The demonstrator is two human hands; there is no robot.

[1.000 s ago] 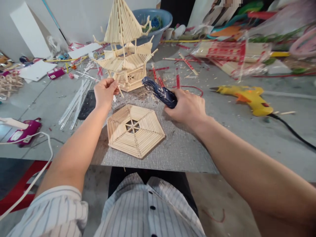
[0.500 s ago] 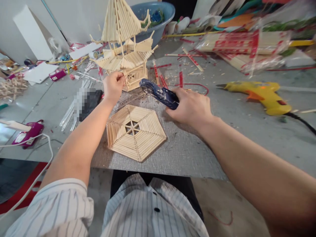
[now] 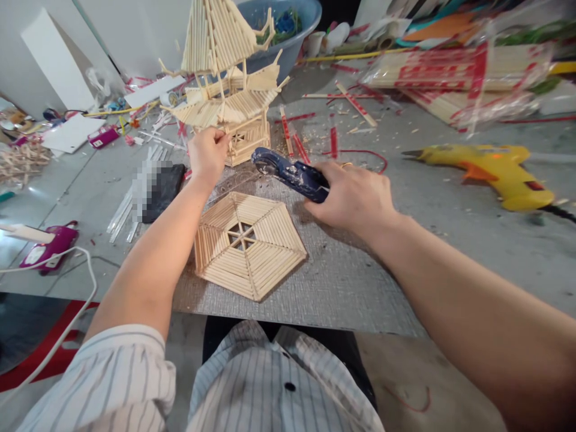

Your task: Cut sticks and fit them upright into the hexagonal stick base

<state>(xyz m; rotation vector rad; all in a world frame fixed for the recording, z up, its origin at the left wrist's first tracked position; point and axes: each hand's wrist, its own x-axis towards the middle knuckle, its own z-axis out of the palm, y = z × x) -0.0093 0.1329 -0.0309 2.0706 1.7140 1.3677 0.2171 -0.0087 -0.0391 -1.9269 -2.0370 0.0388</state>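
Note:
My left hand [image 3: 207, 153] is pinched closed at the base of a tall pagoda model [image 3: 227, 90] built from wooden sticks; what it pinches is too small to name. My right hand [image 3: 355, 195] grips a dark blue cutter tool [image 3: 290, 174], whose head points left toward the pagoda's base. A flat hexagonal panel of sticks [image 3: 247, 243] lies on a grey mat [image 3: 333, 282] just in front of me, between my two forearms.
A yellow glue gun [image 3: 490, 168] lies at the right with its black cord trailing off. Bundles of sticks in red-printed wrap [image 3: 450, 78] sit at the back right, a blue basin [image 3: 288, 30] behind the pagoda. A pink device [image 3: 49, 243] with white cable lies at left.
My left hand has moved up from the mat's edge to the pagoda's base. The right hand with the cutter has stayed almost in place. The camera shifted slightly.

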